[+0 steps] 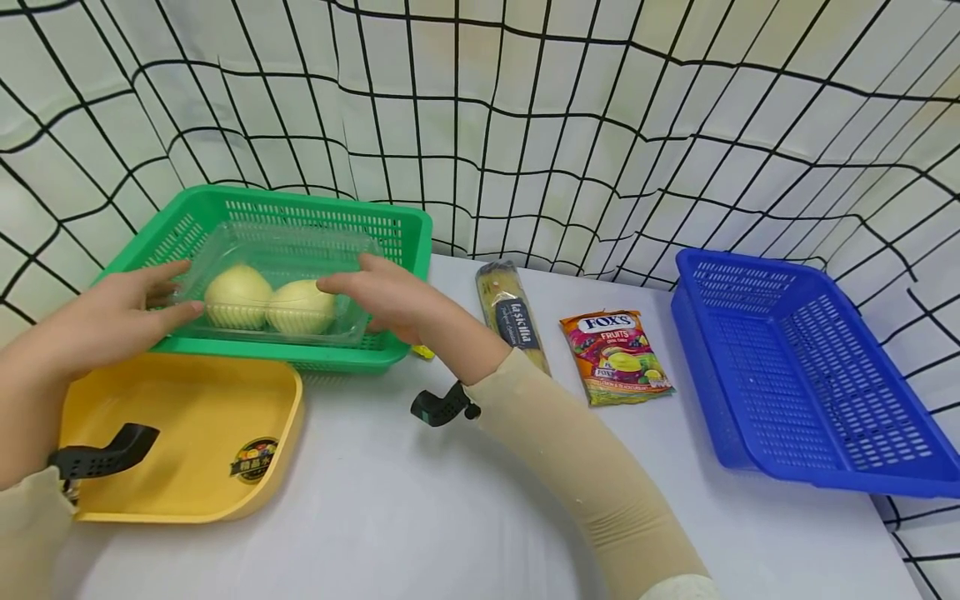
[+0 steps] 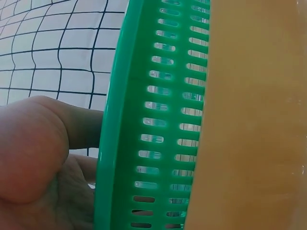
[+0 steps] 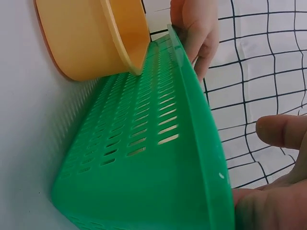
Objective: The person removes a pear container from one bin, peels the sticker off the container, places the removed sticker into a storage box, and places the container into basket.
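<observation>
A clear plastic box (image 1: 247, 229) with two pale yellow, round fruits (image 1: 302, 307) inside lies within the green basket (image 1: 315, 354) at the left. At the box's left end is my left hand (image 1: 127, 312), its thumb along the near corner and its fingers extended behind. My right hand (image 1: 390, 300) is at the box's right end, one straight finger over the fruit side. Some of its fingers are hidden by the hand and the basket. In both wrist views the green rim (image 3: 204, 139) blocks sight of the box and of several fingertips.
A yellow tray (image 1: 180, 408) stands before the green basket. Right of the basket lie a pasta pack (image 1: 513, 312), a Fox's candy bag (image 1: 617, 358) and a small yellow item (image 1: 423, 352), partly hidden. A blue basket (image 1: 705, 375) stands at far right. Black wire mesh encloses the back and sides.
</observation>
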`<action>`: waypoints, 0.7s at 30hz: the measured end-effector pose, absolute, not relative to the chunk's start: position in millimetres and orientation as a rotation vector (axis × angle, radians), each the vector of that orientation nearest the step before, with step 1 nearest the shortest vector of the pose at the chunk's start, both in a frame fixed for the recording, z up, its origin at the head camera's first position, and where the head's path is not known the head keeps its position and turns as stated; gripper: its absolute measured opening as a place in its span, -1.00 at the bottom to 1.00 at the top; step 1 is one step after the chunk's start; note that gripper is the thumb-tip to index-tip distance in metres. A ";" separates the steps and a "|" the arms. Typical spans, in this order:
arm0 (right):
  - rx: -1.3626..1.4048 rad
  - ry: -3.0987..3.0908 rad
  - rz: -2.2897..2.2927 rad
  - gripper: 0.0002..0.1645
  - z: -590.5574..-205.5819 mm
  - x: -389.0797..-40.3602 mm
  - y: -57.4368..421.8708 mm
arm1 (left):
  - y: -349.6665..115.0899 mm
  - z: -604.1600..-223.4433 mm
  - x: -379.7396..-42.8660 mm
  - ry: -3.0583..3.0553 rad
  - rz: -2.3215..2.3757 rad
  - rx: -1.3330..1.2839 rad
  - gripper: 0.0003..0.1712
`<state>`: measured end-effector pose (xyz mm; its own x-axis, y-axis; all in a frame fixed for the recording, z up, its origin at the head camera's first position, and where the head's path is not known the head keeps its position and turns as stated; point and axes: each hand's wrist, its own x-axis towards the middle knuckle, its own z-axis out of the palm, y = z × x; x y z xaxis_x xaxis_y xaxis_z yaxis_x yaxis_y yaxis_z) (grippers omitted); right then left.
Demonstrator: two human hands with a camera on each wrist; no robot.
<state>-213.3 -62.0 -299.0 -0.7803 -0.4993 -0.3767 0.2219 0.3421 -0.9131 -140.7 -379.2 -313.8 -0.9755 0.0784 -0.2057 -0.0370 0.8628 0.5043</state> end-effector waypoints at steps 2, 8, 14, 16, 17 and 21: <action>-0.254 1.990 -1.497 0.07 -298.1 -211.3 -60.2 | -377.5 -312.3 -140.2 2.824 0.769 0.026 0.03; -0.333 1.971 -1.492 0.06 -297.1 -203.0 -49.5 | -365.7 -306.2 -134.5 2.915 0.781 -0.017 0.05; -0.480 1.920 -1.501 -0.04 -294.5 -193.2 -32.7 | -341.3 -292.1 -122.0 3.039 0.825 -0.014 0.05; -0.548 1.905 -1.497 -0.08 -293.3 -189.5 -26.0 | -329.3 -285.2 -115.8 3.059 0.849 -0.002 0.05; -0.586 1.907 -1.487 -0.10 -292.6 -187.4 -22.3 | -322.5 -282.0 -112.7 3.067 0.867 0.009 0.04; -0.752 1.973 -1.419 -0.16 -290.4 -178.8 -5.6 | -293.6 -272.7 -101.4 3.070 0.936 0.076 0.03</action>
